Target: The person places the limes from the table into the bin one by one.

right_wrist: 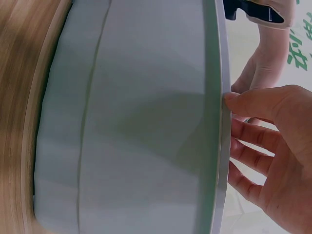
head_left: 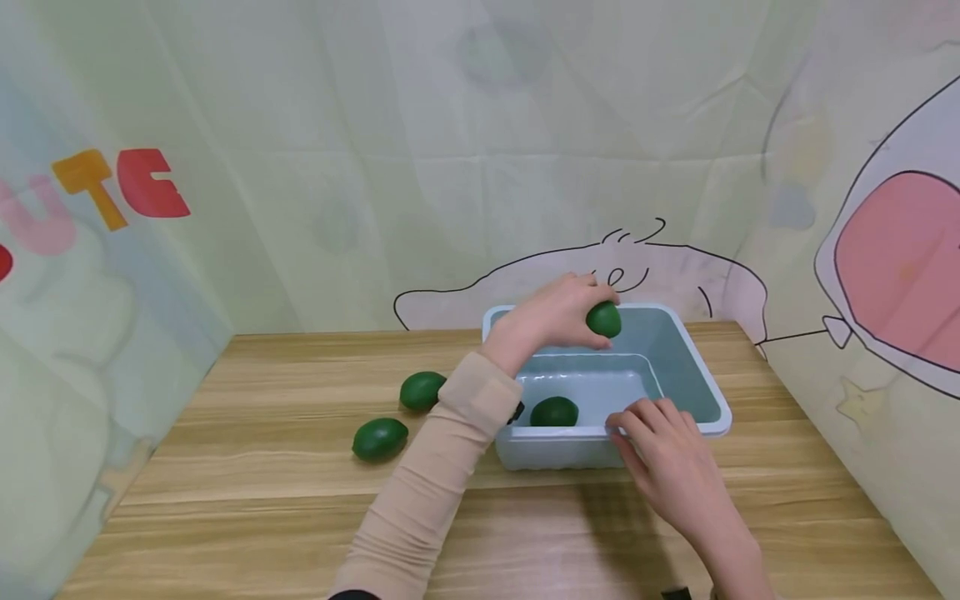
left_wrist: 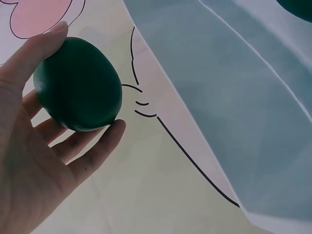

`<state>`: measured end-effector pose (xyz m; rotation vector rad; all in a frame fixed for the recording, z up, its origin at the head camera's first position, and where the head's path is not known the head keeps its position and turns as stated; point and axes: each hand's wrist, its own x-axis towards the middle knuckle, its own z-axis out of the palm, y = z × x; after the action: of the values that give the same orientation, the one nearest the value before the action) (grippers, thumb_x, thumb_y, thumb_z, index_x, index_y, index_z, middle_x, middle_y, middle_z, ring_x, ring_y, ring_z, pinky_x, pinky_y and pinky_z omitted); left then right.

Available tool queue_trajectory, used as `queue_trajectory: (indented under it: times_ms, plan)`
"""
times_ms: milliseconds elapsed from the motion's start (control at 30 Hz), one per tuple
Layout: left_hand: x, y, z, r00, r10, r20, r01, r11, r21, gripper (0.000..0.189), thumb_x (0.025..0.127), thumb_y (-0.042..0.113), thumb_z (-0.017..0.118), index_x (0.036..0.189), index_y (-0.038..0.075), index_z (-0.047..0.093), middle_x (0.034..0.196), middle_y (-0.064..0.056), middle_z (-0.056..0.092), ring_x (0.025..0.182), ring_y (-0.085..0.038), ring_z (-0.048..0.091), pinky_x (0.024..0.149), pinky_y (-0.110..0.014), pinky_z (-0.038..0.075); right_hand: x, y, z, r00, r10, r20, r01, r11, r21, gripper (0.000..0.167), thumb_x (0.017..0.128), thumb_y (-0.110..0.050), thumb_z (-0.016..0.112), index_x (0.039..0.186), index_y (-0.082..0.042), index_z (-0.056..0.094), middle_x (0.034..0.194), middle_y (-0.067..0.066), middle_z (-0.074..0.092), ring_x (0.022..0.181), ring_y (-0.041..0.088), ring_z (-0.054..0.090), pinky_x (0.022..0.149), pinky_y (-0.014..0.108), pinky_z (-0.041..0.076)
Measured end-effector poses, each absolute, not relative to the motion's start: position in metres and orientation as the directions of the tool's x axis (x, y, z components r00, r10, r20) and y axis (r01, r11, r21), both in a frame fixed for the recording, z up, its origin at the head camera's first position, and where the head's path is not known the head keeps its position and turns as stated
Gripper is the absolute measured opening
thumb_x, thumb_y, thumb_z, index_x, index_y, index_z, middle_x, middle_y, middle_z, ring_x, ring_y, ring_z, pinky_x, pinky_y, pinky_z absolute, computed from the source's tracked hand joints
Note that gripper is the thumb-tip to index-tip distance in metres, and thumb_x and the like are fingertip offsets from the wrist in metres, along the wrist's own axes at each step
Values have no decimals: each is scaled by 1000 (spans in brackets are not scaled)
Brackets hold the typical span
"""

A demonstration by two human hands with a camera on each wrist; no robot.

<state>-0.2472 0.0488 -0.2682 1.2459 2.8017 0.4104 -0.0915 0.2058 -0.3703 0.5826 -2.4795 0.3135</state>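
Over the far part of a light-blue plastic bin (head_left: 562, 451), my left hand (head_left: 555, 317) holds a dark green lime (head_left: 604, 320) between thumb and fingers. The left wrist view shows this smooth lime (left_wrist: 80, 85) in the fingers, above the level of the rim. Inside the bin, near its front wall, lies another lime (head_left: 553, 412). My right hand (head_left: 667, 462) grips the bin's near rim; in the right wrist view its thumb (right_wrist: 243, 101) lies at the rim and the fingers reach behind it.
Two more limes, a nearer one (head_left: 380, 440) and a farther one (head_left: 422, 392), lie on the wooden table (head_left: 262, 467) left of the bin. The left forearm passes close to the farther one. A printed cloth (head_left: 337, 167) hangs behind the table and along its sides.
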Motion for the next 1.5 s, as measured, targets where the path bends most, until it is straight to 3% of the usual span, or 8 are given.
queue_trajectory:
  times_ms: [1500]
  plan:
    - [-268, 61, -287, -678, 734, -38, 699, 660, 275, 47, 84, 35, 73, 124, 17, 56, 108, -1, 56, 92, -14, 53, 77, -23, 46, -93, 208, -371, -746, -338, 574, -471, 877, -97, 15, 80, -11, 75, 91, -18, 69, 88, -4, 61, 86, 16, 50, 69, 31, 38]
